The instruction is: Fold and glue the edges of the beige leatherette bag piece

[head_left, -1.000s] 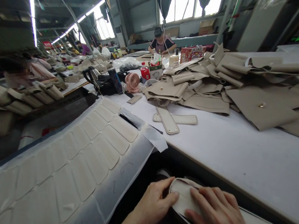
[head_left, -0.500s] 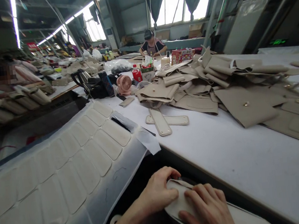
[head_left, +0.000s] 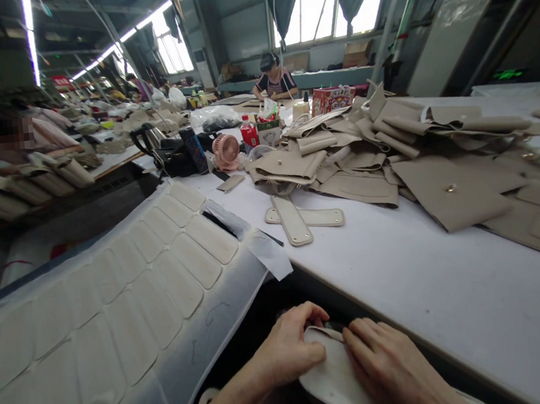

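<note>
A worker's left hand (head_left: 290, 349) pinches the rounded end of a cream leather piece (head_left: 334, 378) held low, just before the near edge of the white table (head_left: 428, 288) — fingers clenched on its rim. The right hand (head_left: 388, 363) lies across the same piece, fingers pressed on top; whether they grip it cannot be told. Two crossed oblong tabs (head_left: 296, 220) and a heap of tan leather panels (head_left: 443, 193) lie on the table, well apart.

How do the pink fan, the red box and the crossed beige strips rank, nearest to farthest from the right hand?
From the right hand:
1. crossed beige strips, mid-table, ahead.
2. pink fan, farther back, left.
3. red box, far table end.
</note>
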Action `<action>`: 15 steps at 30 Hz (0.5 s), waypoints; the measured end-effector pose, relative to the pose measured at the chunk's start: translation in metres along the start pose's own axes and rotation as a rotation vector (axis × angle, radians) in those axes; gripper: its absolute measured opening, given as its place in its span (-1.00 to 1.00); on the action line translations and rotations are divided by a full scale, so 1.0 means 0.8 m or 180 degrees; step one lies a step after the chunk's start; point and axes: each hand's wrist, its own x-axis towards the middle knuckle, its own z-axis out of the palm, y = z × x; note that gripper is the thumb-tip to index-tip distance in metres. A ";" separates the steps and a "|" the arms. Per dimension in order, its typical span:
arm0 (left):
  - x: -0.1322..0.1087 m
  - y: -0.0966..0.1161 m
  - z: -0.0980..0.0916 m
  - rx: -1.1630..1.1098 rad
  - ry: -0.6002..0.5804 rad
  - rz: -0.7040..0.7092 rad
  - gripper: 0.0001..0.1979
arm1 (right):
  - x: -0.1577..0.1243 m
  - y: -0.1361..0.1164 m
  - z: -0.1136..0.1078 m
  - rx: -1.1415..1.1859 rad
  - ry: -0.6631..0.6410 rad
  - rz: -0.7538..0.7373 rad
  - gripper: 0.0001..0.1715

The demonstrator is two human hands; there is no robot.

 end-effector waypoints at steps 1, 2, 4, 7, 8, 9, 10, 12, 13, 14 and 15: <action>0.000 -0.001 0.000 0.0025 0.0018 0.0016 -0.54 | 0.003 0.002 0.004 0.0048 -0.0009 -0.0020 -0.73; 0.000 -0.002 0.001 0.0046 0.0045 0.0037 -0.54 | 0.007 0.005 0.007 0.0162 -0.0008 0.0053 -0.72; -0.001 -0.004 0.002 0.0070 0.0105 0.0080 -0.55 | 0.012 0.009 0.011 0.0425 0.0024 0.0413 -0.69; -0.004 -0.006 0.005 0.0053 0.0140 0.0085 -0.57 | 0.013 0.010 0.007 0.0697 0.0018 0.0980 -0.69; -0.005 -0.007 0.007 0.0029 0.0148 0.0083 -0.57 | 0.011 0.008 0.003 0.0786 0.0108 0.1067 -0.70; -0.006 -0.007 0.008 0.0005 0.0161 0.0082 -0.57 | 0.009 0.004 -0.003 0.0892 0.0287 0.1093 -0.73; -0.007 -0.007 0.009 -0.0016 0.0184 0.0085 -0.57 | 0.008 -0.001 -0.010 0.1032 0.0496 0.1093 -0.77; -0.007 -0.007 0.009 -0.0145 0.0202 0.0052 -0.57 | 0.006 -0.014 -0.025 0.1307 0.0801 0.0858 -0.84; -0.007 -0.008 0.007 -0.0318 0.0154 -0.0015 -0.56 | 0.006 -0.021 -0.031 0.1402 0.0784 0.0634 -0.83; -0.007 -0.010 0.004 -0.0600 0.0066 -0.0096 -0.54 | 0.007 -0.027 -0.034 0.1417 0.0701 0.0355 -0.81; -0.007 -0.013 0.000 -0.0980 -0.0043 -0.0169 -0.50 | 0.009 -0.033 -0.036 0.1350 0.0595 0.0096 -0.79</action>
